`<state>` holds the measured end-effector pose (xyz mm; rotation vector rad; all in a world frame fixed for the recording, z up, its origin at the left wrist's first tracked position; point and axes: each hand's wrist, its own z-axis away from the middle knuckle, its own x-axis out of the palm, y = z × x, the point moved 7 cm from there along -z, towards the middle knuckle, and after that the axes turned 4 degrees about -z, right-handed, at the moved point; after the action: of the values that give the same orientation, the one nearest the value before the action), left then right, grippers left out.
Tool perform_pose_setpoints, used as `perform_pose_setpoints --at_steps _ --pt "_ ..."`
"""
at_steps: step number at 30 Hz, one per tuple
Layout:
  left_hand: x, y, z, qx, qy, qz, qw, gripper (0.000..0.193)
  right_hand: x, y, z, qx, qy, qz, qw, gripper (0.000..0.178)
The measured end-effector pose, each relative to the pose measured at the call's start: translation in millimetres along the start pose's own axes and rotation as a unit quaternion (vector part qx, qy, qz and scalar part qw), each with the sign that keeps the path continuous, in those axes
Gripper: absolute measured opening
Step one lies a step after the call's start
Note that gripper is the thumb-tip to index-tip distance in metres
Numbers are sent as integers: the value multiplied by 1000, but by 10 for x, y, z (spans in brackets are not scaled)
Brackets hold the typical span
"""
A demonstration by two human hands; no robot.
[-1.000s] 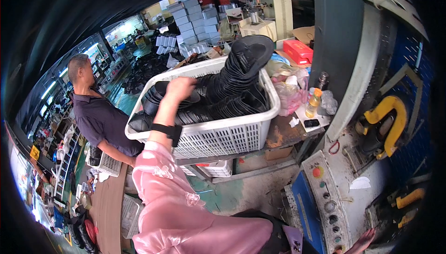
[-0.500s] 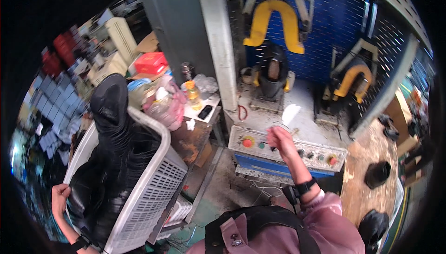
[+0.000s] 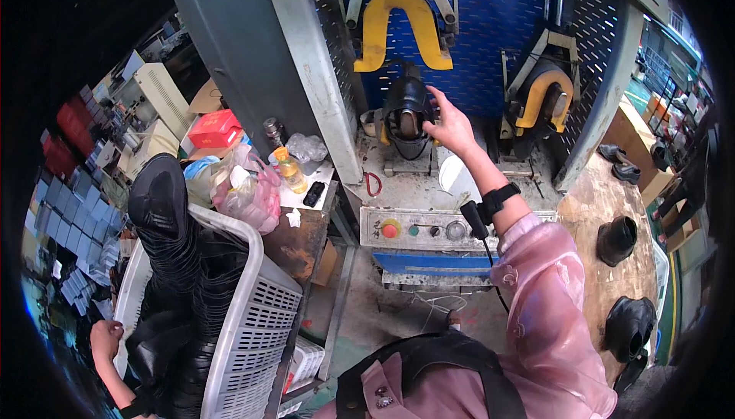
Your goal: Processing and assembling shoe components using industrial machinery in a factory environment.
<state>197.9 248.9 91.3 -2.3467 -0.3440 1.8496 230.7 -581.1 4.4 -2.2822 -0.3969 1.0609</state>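
My right hand reaches into the machine, fingers and thumb spread, at the right side of a black shoe. The shoe sits on the left mount below a raised yellow U-shaped clamp. Whether the fingertips touch it I cannot tell for sure. At lower left my left hand is closed, fingers curled at the outer rim of a white plastic basket. Inside it are stacked black shoe pieces with ribbed edges.
A control panel with buttons spans the machine's front. A second yellow clamp is at the right. Black shoes lie on the wooden table. Left of the machine, a side table holds a bottle, plastic bags and a red box.
My right hand has gone from above the control panel up and forward to the shoe, its fingers spreading. The view has shifted. My left hand stays by the basket rim.
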Motion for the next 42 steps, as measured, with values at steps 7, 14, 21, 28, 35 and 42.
perform_pose_setpoints --at_steps 7,14,21,28,35,42 --pt "-1428 2447 59 294 83 167 938 21 -374 -416 495 -23 174 -48 983 26" --pt "-1749 5282 1190 758 -54 229 609 14 -691 -154 1634 22 189 -285 939 28" --pt "-1985 6495 1726 797 48 413 438 19 -1243 480 2695 79 -1 -398 914 20" --pt "-1682 7246 3515 921 114 297 224 32 -1834 739 3294 179 -94 -47 978 39" --pt "-1530 8140 4311 940 195 171 220 10 -3163 1443 3982 141 126 -100 977 51" --pt "-1704 8536 4638 858 294 356 226 25 -3006 2834 5561 369 339 -707 499 71"
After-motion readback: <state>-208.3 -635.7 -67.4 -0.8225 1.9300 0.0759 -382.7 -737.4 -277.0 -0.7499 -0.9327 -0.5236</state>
